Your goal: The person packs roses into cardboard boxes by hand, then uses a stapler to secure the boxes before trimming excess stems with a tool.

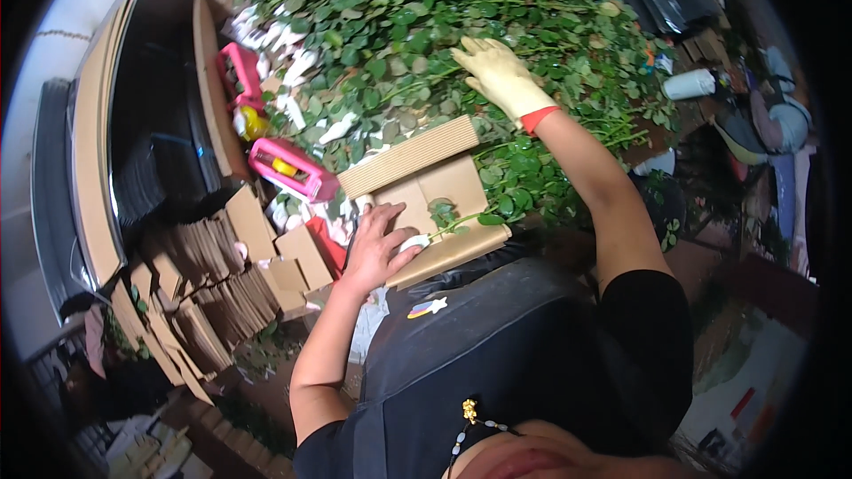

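My bare left hand (379,246) lies at the left end of a folded cardboard wrapper (459,179), in front of my body. Between its thumb and forefinger sits the white-covered head of a cut flower (415,241). The leafy stem of this flower runs to the right across the cardboard. Over a broad heap of leafy cut stems (413,6) reaches my right hand (496,73), in a pale yellow glove with a red cuff. Its fingers are extended and slightly apart, near a stem; nothing is plainly gripped.
Two pink tape dispensers (293,169) (241,73) with yellow tape stand left of the stems. Stacked folded cardboard (219,299) is at the lower left, below tall cardboard and black sheets (150,113). A white cylindrical container (689,84) lies right. Another person (779,120) is partly visible there.
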Available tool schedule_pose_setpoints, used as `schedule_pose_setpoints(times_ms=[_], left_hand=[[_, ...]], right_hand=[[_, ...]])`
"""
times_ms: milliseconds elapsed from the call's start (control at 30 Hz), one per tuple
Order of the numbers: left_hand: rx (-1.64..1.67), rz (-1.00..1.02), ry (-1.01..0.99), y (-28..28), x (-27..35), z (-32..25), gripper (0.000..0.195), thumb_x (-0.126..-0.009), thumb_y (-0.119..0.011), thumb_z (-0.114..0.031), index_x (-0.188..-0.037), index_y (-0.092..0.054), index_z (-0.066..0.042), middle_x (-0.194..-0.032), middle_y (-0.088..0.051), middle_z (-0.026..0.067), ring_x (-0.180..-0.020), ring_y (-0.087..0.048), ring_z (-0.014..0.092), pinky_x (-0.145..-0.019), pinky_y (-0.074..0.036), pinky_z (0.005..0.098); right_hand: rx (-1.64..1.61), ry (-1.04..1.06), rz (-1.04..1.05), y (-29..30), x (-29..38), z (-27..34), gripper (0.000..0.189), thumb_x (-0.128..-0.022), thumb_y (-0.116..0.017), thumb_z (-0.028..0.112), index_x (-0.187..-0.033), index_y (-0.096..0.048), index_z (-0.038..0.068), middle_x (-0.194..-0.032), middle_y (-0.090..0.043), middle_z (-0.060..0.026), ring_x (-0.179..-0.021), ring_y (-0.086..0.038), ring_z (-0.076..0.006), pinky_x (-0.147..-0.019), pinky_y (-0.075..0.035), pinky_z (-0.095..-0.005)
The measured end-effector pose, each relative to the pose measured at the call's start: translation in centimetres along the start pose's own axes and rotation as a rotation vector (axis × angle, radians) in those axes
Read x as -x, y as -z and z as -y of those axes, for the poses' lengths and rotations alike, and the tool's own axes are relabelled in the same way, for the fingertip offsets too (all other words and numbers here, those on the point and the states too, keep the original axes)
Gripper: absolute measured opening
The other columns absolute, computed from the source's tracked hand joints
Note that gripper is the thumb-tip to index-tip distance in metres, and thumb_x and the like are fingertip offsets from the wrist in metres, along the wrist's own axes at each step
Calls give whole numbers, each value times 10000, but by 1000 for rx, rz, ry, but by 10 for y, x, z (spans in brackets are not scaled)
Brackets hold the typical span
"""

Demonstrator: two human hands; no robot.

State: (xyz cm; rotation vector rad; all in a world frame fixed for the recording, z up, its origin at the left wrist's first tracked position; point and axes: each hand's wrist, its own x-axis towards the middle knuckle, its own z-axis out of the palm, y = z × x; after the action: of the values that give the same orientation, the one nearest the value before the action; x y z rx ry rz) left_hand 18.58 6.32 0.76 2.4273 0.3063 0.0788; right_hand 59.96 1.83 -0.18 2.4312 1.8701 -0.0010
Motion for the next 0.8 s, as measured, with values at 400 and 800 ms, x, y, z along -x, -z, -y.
schedule_pose_setpoints(times_ms=[400,800], left_hand=[[92,-62,-15,-6,4,3,439,-816,-863,-406,-1199,-802,-201,-1425,-603,155,-1340,-518,399,-1217,-333,572],[386,-185,110,-26,14,21,817,-748,-831,-178,-1516,-556,-117,-1385,-643,154,-1343,-548,366,-1229,-325,572]], right_hand=[[-534,181,-556,141,137,-28,260,-915,-657,-5,-1169,-714,-1,-1204,-745,-147,-1161,-693,-357,-1110,-503,-490],[-195,-24,-1,60,212,13,277,-901,-627,40,-1113,-781,129,-1115,-771,-128,-1002,-741,-333,-853,-607,-425]])
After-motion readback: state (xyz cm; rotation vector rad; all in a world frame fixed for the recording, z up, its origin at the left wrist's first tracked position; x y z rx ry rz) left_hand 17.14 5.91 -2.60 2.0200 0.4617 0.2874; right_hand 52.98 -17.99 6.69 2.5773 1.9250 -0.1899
